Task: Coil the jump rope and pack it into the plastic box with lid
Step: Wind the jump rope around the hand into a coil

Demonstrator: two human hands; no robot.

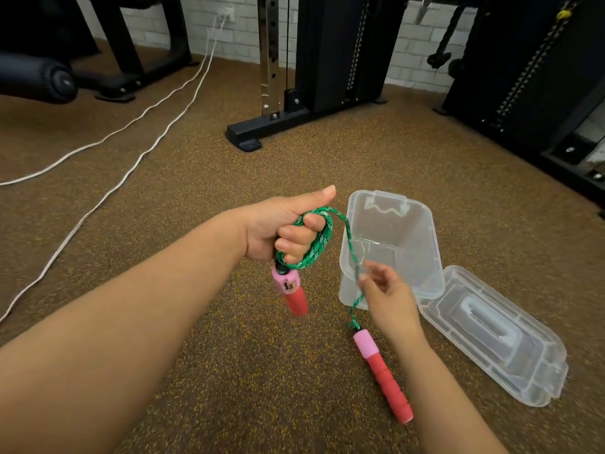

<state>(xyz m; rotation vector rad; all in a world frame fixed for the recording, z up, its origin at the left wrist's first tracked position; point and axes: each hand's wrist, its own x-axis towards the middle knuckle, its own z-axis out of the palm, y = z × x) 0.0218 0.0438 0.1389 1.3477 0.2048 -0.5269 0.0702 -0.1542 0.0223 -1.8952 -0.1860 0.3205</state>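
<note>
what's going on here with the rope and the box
A person is winding a green jump rope into loops. The left hand is closed around the coil, with one red handle hanging below it. The right hand pinches the last loose stretch; the other handle trails down by the floor. The clear box sits open and empty beside them, its lid on the floor next to it.

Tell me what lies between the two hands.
Head view: a single strand of green braided rope runs from the coils in the left hand to the right hand, crossing the clear plastic box.
</note>
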